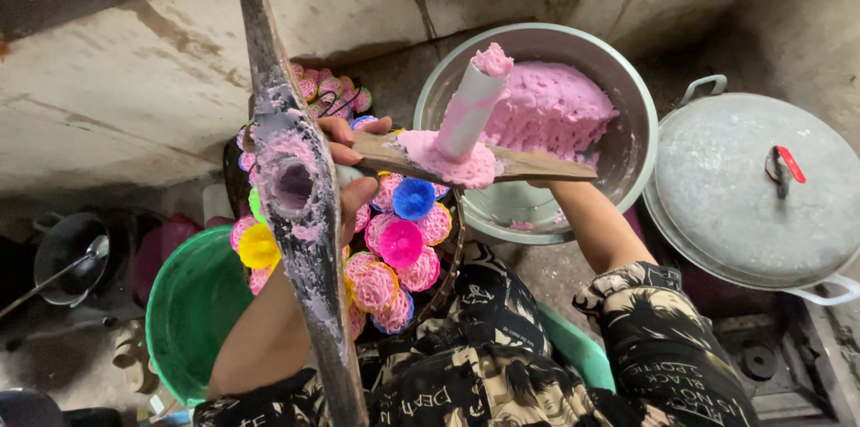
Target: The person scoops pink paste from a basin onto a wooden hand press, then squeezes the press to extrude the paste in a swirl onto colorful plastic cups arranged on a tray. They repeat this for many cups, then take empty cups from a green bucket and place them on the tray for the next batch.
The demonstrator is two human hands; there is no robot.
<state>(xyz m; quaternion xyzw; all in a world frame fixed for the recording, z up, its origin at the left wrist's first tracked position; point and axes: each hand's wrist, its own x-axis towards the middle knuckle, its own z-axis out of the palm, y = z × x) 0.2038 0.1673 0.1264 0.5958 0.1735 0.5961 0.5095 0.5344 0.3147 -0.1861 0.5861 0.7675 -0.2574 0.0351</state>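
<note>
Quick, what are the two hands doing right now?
Left hand: closed around the wooden press smeared with pink dough.
Right hand: hidden behind the wooden paddle; its grip cannot be told.

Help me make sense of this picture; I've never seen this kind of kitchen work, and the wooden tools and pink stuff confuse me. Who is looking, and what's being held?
The one picture comes from a camera worn on a person's head, looking down at their own two bare hands. The left hand grips a long dark wooden board smeared with pink dough, with a round hole through it. The right hand is mostly hidden behind a flatter wooden piece, so its grip cannot be seen. On that piece sits a white tube packed with pink dough. Behind it, a metal basin holds a mound of the same dough. Below the hands lie small colourful plastic cups topped with thin pink strands. A green tub stands at left, a lidded metal pot at right.
</note>
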